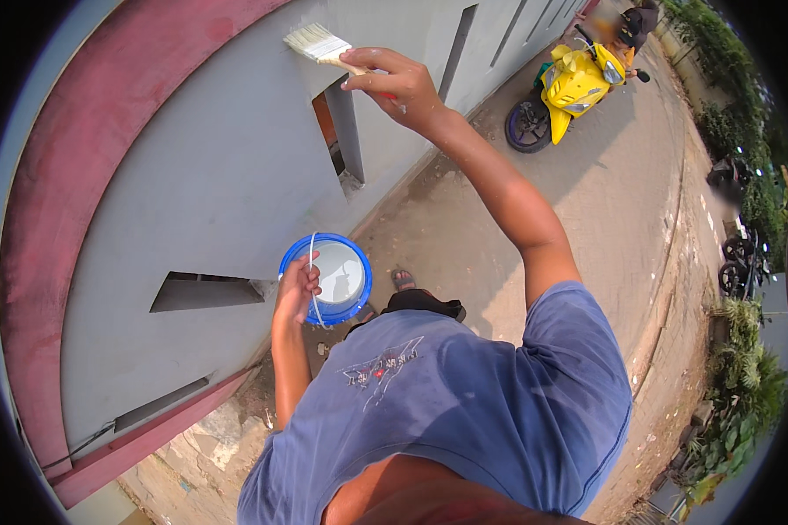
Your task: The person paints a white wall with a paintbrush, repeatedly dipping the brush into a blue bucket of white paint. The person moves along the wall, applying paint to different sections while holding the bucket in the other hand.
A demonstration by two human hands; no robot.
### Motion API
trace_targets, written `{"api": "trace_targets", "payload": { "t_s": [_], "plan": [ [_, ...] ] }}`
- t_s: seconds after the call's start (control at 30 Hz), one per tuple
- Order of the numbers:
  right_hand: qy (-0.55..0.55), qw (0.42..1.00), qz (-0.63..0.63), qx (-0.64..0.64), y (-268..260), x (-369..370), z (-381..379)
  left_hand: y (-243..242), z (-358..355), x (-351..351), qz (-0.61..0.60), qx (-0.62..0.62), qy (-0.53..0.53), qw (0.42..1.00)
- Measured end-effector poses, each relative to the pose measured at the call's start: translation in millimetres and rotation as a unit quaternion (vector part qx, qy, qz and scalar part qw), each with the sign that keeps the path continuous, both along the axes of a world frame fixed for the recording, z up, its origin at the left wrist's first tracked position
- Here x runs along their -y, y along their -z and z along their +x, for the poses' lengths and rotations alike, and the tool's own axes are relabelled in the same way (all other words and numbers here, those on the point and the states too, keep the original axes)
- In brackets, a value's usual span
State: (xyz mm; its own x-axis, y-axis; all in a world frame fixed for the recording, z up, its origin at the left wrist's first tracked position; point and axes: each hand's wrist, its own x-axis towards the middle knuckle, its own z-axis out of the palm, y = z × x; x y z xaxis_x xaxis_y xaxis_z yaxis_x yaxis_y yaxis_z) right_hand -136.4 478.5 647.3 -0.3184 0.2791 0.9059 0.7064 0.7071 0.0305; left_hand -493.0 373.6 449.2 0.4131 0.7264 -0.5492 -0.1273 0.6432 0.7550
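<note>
My right hand (400, 85) is raised at the upper middle, its fingers closed on the handle of a flat paintbrush (328, 50). The brush's pale bristles touch or nearly touch the grey wall (197, 164), above a narrow slot opening (339, 134). Low beside the wall, my left hand (298, 289) holds the thin white handle of a blue bucket (366, 269). Whitish paint (341, 272) lies in the bucket. Some white paint marks my right hand.
A pink band (46, 216) borders the wall. More slots (207, 292) cut through it. A yellow scooter (574, 82) with a person (642, 23) by it stands on the paved lane (604, 216). Parked motorcycles (735, 262) and plants (748, 354) line the far side.
</note>
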Motion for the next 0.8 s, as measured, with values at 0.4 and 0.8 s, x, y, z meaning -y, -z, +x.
{"api": "trace_targets", "payload": {
  "t_s": [0.4,0.8],
  "plan": [
    [0.023,0.592,-0.281,-0.755,197,111,-49,-10,12,-2,0.071,0.008,-0.019,0.997],
    [-0.181,0.223,-0.39,-0.875,254,163,-126,-4,36,-1,0.096,0.004,0.055,0.994]
  ]
}}
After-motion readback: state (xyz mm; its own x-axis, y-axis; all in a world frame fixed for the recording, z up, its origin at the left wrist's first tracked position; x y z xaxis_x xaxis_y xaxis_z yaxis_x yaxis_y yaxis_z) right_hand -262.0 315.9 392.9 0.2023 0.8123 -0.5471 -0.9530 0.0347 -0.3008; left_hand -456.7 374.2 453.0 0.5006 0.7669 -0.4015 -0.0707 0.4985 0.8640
